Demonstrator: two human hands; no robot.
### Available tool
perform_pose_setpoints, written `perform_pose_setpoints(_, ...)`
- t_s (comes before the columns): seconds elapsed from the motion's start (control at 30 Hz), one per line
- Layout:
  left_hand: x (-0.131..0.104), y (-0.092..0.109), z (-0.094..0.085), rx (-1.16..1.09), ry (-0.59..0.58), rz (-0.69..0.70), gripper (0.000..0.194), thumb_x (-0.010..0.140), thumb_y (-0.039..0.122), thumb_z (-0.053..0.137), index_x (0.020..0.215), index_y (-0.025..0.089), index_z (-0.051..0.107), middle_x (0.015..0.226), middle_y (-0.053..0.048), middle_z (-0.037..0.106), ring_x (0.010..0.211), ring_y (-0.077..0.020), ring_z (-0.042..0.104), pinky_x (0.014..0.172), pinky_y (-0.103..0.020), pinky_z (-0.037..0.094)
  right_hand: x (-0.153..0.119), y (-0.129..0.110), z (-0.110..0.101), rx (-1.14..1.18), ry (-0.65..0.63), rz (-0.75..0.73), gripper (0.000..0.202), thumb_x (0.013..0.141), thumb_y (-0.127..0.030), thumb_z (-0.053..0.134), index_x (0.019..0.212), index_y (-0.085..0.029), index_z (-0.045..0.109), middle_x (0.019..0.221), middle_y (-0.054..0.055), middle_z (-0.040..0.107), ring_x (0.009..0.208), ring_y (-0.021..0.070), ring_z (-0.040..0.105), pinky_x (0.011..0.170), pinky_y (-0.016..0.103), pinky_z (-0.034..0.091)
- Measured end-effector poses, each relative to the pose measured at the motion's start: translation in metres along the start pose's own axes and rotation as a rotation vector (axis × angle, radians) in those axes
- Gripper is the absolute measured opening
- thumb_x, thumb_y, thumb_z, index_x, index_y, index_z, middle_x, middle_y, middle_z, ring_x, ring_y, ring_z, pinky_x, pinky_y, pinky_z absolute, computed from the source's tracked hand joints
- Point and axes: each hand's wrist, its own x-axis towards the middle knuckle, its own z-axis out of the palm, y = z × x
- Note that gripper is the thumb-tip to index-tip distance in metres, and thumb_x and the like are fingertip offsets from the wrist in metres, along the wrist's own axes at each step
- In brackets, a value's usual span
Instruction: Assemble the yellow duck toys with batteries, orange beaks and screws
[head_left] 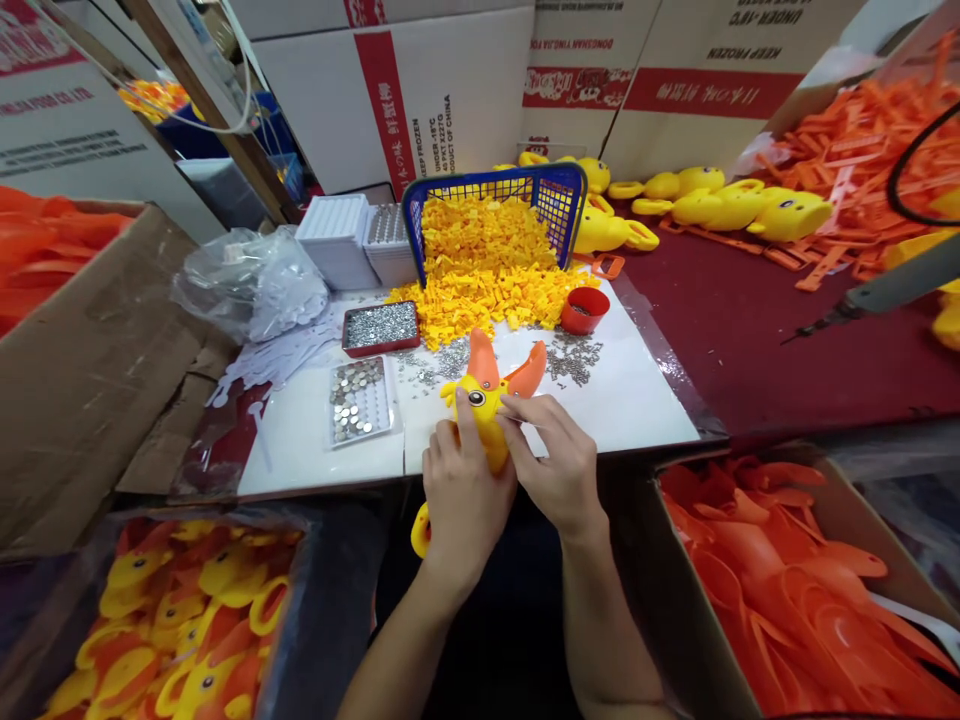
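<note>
A yellow toy duck with an open orange beak and a printed eye is held above the front edge of the white work board. My left hand is wrapped round its body from the left, with one finger along the head. At the right side of the head, my right hand is pinched close to the beak's base. A thin pale sliver shows by its fingertips, too small to name. The duck's yellow ring-shaped end sticks out below my left wrist.
Small yellow parts spill from a blue basket. Nearby are a tray of metal pieces, a tray of discs, a red cup and loose screws. A power screwdriver hangs right; boxes of ducks and orange parts flank me.
</note>
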Motion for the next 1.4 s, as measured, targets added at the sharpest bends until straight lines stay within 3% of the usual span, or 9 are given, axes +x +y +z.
perform_pose_setpoints(0.17,0.013,-0.015,-0.017,-0.973,-0.010,-0.266,0.068,0.090,0.059,0.059,0.145,0.022,0.045,0.114,-0.011,0.067,0.101,-0.0254,0.068,0.086,-0.037,0.056,-0.009,-0.001,0.009,0.310,0.066,0.144,0.019,0.095,-0.022,0.061,0.112,-0.021,0.067,0.102,0.010,0.069,0.088,0.0188,0.066,0.076,0.036,0.058)
perform_pose_setpoints(0.33,0.028,-0.009,-0.042,-1.494,0.432,-0.562,0.058,0.082,0.072,0.061,0.109,0.021,0.066,0.090,-0.004,0.067,0.072,-0.0168,0.065,0.066,-0.029,0.056,-0.023,-0.024,0.039,0.770,0.073,0.097,0.039,0.102,-0.042,0.041,0.076,-0.020,0.062,0.070,0.006,0.061,0.070,0.0206,0.062,0.063,0.037,0.052)
perform_pose_setpoints(0.53,0.030,-0.002,-0.039,-1.482,0.506,-0.612,0.050,0.085,0.063,0.064,0.116,0.025,0.057,0.101,-0.004,0.066,0.073,-0.0136,0.062,0.067,-0.025,0.054,-0.033,-0.040,0.060,0.866,0.322,0.305,0.048,0.096,-0.046,0.040,0.055,-0.022,0.046,0.049,0.003,0.049,0.049,0.0175,0.042,0.051,0.036,0.037)
perform_pose_setpoints(0.73,0.023,-0.018,-0.028,-1.265,0.364,-0.289,0.044,0.097,0.063,0.044,0.134,0.040,0.037,0.132,-0.008,0.062,0.100,-0.0197,0.069,0.082,-0.035,0.058,-0.014,-0.018,0.039,1.026,0.289,0.627,0.052,0.097,-0.050,0.033,0.053,-0.022,0.025,0.044,-0.002,0.028,0.045,0.0148,0.033,0.050,0.032,0.040)
perform_pose_setpoints(0.9,0.042,-0.037,-0.036,-1.461,0.254,-0.336,0.053,0.089,0.072,0.051,0.127,0.036,0.058,0.130,-0.006,0.069,0.110,-0.0257,0.069,0.078,-0.035,0.060,-0.002,-0.010,0.031,1.192,0.190,0.957,0.068,0.086,-0.073,0.044,0.051,-0.023,0.015,0.044,-0.006,0.015,0.040,0.0093,0.017,0.039,0.025,0.027)
perform_pose_setpoints(1.07,0.044,-0.052,-0.049,-1.570,0.284,-0.267,0.056,0.064,0.063,0.086,0.106,0.028,0.075,0.106,-0.004,0.078,0.098,-0.0246,0.073,0.076,-0.030,0.060,-0.001,-0.009,0.027,1.117,0.063,1.059,0.064,0.085,-0.071,0.048,0.047,-0.024,0.026,0.042,-0.005,0.024,0.039,0.0093,0.026,0.040,0.025,0.032)
perform_pose_setpoints(1.2,0.037,-0.060,-0.056,-1.477,0.352,-0.285,0.053,0.062,0.056,0.090,0.102,0.026,0.073,0.096,-0.002,0.078,0.085,-0.0200,0.074,0.074,-0.027,0.061,-0.002,0.001,0.013,0.991,0.054,1.018,0.049,0.081,-0.061,0.065,0.057,-0.020,0.057,0.057,0.001,0.056,0.054,0.0136,0.050,0.053,0.027,0.045)
perform_pose_setpoints(1.3,0.030,-0.056,-0.057,-1.353,0.138,-0.285,0.056,0.058,0.046,0.095,0.102,0.023,0.069,0.090,-0.001,0.077,0.078,-0.0183,0.074,0.070,-0.025,0.061,-0.003,0.006,-0.005,0.822,0.062,0.913,0.029,0.079,-0.048,0.078,0.080,-0.020,0.071,0.082,0.002,0.068,0.076,0.0147,0.060,0.070,0.026,0.051)
perform_pose_setpoints(1.4,0.024,-0.043,-0.051,-1.218,-0.194,-0.237,0.063,0.057,0.032,0.096,0.110,0.023,0.063,0.100,-0.001,0.076,0.084,-0.0188,0.075,0.071,-0.023,0.061,-0.005,0.009,-0.018,0.769,-0.127,0.792,0.037,0.077,-0.050,0.081,0.100,-0.025,0.066,0.104,0.003,0.068,0.099,0.0187,0.065,0.085,0.031,0.054)
